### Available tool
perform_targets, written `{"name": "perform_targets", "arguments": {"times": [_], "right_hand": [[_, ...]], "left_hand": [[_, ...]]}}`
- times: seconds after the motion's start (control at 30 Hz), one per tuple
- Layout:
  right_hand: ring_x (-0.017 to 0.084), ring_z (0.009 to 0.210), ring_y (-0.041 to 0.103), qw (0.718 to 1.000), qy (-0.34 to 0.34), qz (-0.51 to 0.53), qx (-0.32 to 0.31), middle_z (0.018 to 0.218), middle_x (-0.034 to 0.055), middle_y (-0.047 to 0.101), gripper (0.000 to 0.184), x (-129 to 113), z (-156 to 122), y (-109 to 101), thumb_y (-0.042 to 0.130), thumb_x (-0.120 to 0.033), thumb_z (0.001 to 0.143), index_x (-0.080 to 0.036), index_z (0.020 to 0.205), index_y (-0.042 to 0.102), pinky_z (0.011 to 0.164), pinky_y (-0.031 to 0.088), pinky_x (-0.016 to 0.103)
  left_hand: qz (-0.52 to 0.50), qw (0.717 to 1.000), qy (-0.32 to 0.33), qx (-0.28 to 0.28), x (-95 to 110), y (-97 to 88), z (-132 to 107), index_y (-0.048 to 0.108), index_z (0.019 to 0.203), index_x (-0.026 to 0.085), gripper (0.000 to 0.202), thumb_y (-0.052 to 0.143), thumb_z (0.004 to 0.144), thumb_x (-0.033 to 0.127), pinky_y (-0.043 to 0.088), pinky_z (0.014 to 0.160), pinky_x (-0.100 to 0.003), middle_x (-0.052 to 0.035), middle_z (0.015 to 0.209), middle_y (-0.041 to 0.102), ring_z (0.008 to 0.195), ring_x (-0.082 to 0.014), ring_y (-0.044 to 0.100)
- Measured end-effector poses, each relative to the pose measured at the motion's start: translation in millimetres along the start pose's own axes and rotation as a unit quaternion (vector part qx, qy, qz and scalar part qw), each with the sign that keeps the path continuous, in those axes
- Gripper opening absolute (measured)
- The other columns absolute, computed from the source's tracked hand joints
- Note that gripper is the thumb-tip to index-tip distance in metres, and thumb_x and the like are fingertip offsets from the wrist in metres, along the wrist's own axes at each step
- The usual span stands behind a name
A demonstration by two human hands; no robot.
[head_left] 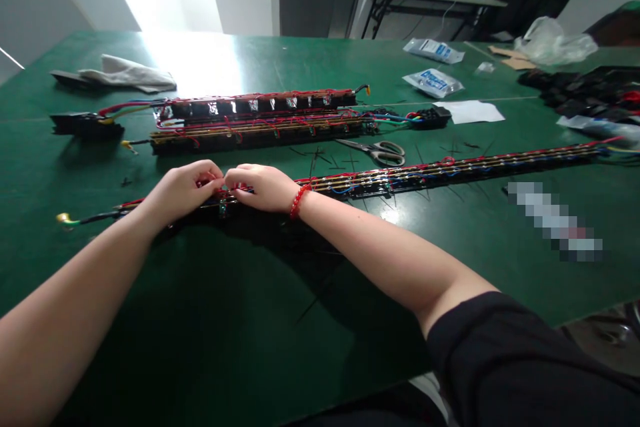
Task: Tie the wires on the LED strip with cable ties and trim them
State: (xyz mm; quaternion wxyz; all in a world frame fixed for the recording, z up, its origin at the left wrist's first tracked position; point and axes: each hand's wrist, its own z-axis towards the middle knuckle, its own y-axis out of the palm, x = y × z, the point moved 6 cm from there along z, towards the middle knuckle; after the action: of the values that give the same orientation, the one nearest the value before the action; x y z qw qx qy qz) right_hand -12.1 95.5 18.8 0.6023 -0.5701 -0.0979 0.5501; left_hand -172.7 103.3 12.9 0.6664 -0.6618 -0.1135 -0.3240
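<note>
Past the black sleeve (525, 360) at lower right, the left hand (185, 188) and right hand (263, 187) meet. Their fingers are pinched closed on the red wiring of the wired strip (425, 173), which lies mid-frame across the green surface (450, 247), seemingly to steady one spot. Scissors (379, 151) lie just beyond.

The green table (210, 320) carries a long wired strip (450, 170) directly under the fingers (240, 181), scissors (377, 152) just beyond them to the right, two strip assemblies (260, 123) farther beyond, and a cloth (125, 73) beyond-left.

Red beaded bracelet (299, 201) at the wrist of the right hand (263, 187). Black sleeve (505, 360) (plain, loose) over that upper arm. Forearms bare.
</note>
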Motion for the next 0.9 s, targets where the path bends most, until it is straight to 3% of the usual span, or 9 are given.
{"name": "perform_targets", "arguments": {"times": [0.23,0.53,0.9], "right_hand": [[0.016,0.089,0.057,0.999,0.029,0.03,0.005,0.104,0.0044,0.067,0.011,3.0,-0.2,-1.5,0.056,-0.019,0.095,-0.018,0.102,0.065,0.079,0.039,0.027],[0.011,0.071,0.057,0.993,0.083,0.085,-0.007,0.078,-0.001,0.066,0.006,4.5,10.3,-12.4,0.065,-0.017,0.088,-0.017,0.091,0.07,0.067,0.04,0.023],[0.011,0.076,0.063,0.989,0.089,0.115,0.012,0.083,0.002,0.073,0.005,8.5,6.7,-12.0,0.066,-0.015,0.088,-0.016,0.089,0.071,0.072,0.046,0.024]], "left_hand": [[0.004,1.0,0.007,0.017,7.3,3.3,-8.5,0.067,0.091,0.021,0.027,0.058,0.083,0.044,0.043,0.068,-0.025,0.0,0.081,0.07,0.071,-0.0148,0.06],[0.112,0.984,0.038,0.131,26.2,2.2,-24.6,0.073,0.096,0.023,0.022,0.054,0.09,0.032,0.047,0.076,-0.027,-0.002,0.092,0.079,0.084,-0.0189,0.072],[0.122,0.964,0.102,0.214,35.6,1.3,-27.5,0.075,0.088,0.023,0.019,0.057,0.093,0.023,0.05,0.073,-0.026,0.0003,0.089,0.08,0.078,-0.0167,0.073]]}}
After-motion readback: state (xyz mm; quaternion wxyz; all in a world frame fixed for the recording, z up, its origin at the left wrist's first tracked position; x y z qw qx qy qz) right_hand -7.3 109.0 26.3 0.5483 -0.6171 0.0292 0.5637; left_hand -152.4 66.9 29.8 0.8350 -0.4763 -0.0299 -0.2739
